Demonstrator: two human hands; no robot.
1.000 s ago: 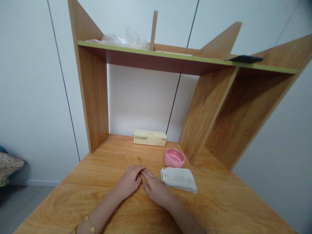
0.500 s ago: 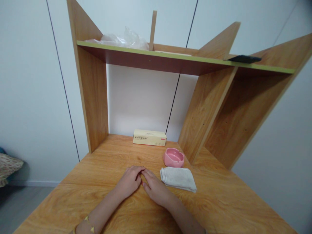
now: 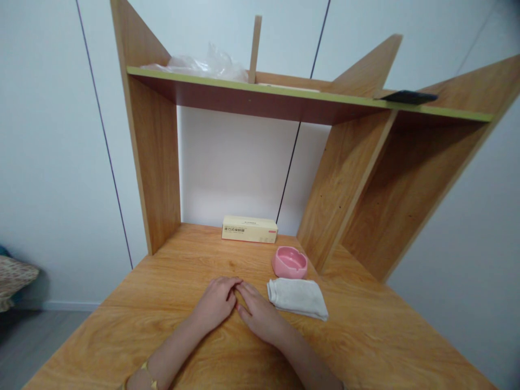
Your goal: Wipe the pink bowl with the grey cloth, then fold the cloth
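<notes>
My left hand (image 3: 215, 304) rests palm down on the wooden desk, its fingers loosely bent and nothing in them. Against its fingertips lie those of my right hand (image 3: 259, 314), which is also palm down with its fingers stretched out and holds nothing. Just right of my right hand is a folded white cloth (image 3: 298, 298), apart from it. Behind the cloth stands a pink ashtray (image 3: 290, 263) with notches in its rim. Farther back, a long cream box (image 3: 249, 229) with printed characters lies near the wall.
The wooden desk (image 3: 170, 292) carries a hutch with a left side panel (image 3: 156, 173) and a right divider (image 3: 345, 189). On its upper shelf (image 3: 227, 88) are a clear plastic bag (image 3: 207, 65) and a dark flat object (image 3: 410, 97). Patterned fabric (image 3: 16, 276) shows at far left.
</notes>
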